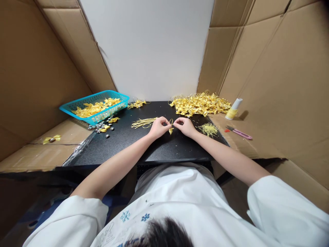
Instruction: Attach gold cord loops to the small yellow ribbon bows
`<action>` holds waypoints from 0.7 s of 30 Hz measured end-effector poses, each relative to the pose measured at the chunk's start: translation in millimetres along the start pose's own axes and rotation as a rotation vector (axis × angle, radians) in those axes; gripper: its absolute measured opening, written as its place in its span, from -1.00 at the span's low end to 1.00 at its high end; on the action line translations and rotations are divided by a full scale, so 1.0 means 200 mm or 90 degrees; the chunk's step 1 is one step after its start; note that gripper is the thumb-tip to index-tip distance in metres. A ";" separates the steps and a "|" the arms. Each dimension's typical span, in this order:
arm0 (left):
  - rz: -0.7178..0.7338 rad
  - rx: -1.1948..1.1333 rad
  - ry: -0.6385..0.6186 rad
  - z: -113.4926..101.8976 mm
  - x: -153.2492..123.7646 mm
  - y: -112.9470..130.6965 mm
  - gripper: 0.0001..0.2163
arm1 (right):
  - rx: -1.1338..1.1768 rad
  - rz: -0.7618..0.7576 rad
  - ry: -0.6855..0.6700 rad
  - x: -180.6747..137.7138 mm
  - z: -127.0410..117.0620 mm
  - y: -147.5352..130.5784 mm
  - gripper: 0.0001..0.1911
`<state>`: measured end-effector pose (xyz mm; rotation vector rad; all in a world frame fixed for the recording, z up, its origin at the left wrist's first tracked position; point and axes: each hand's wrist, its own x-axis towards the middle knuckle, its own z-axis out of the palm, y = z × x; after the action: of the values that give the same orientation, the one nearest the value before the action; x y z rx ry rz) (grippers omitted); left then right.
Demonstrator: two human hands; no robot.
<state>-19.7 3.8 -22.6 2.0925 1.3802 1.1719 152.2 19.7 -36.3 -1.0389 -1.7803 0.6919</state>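
Note:
Over the middle of the black table, my left hand (pixel 159 127) and my right hand (pixel 185 126) face each other with pinched fingertips. Between them is a small yellow ribbon bow (pixel 171 130) with a loop of gold cord (pixel 171 121) rising above it. Both hands seem to grip this piece, though the fingers hide the exact hold. Beside my left hand lies a bundle of gold cords (pixel 143 122). A loose heap of thin yellow cord snippets (pixel 208 129) lies to the right of my right hand.
A turquoise basket (pixel 96 119) of yellow bows stands at left, with silver beads (pixel 99 127) before it. A large pile of bows (pixel 199 104) lies at back right. Farther right are a thread cone (pixel 233 109) and pink-handled snips (pixel 241 133). Cardboard walls (pixel 282 75) flank the table.

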 end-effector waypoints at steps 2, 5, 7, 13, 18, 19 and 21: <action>-0.001 -0.004 -0.005 0.00 0.00 0.00 -0.91 | 0.018 -0.001 0.000 0.00 0.00 0.01 -0.90; 0.001 -0.004 -0.010 0.00 0.00 0.00 -0.91 | 0.053 0.006 -0.006 0.01 0.01 0.03 -0.88; -0.002 -0.004 -0.010 0.00 0.00 0.00 -0.91 | 0.072 0.016 -0.014 0.01 0.01 0.03 -0.88; -0.007 -0.004 -0.011 0.00 0.00 0.00 -0.91 | 0.088 0.014 -0.037 0.02 0.02 0.04 -0.87; -0.004 0.002 -0.013 0.00 0.00 0.00 -0.91 | 0.063 0.004 -0.045 0.02 0.02 0.04 -0.89; -0.001 0.002 -0.017 0.00 0.00 0.00 -0.90 | 0.057 0.001 -0.048 0.02 0.02 0.03 -0.88; 0.004 -0.001 -0.026 0.00 0.00 0.00 -0.89 | 0.047 -0.008 -0.057 0.01 0.02 0.02 -0.88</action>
<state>-20.4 3.8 -22.4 2.1097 1.3554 1.1262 150.1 23.9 -40.9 -0.9593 -1.8218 0.8008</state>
